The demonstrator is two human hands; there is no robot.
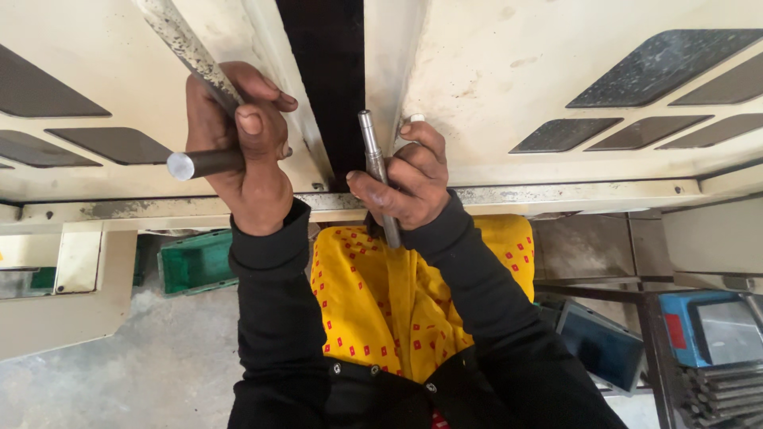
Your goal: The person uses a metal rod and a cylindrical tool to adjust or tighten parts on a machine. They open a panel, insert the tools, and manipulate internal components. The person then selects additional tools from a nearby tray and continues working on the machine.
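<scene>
Hands: both raised before a cream-painted machine cabinet (509, 87) with dark window panels; black sleeves are worn on both arms.
Left hand (238, 151): fingers (262, 91) closed around a short dull grey steel round bar (199, 164), held roughly level, its bright cut end pointing left. A long scuffed metal door handle bar (184, 44) is gripped in the same fist, running up and to the left along the left door.
Right hand (409, 183): fingers (381, 193) wrapped around a slim machined silver steel shaft (372, 155), held near upright, stepped tip upward.
Shaft position: just in front of the dark vertical gap (322, 79) between the two cabinet doors, beside the right door's edge.
Spacing: the two hands are kept apart, the gap lying between them.
Below: yellow cloth with red square dots (373, 302) seen between the forearms.
Surroundings: green plastic crate (195, 262) on the concrete floor (119, 357) at left; blue metal box (715, 326) and a rack of grey rods (719, 393) at lower right.
</scene>
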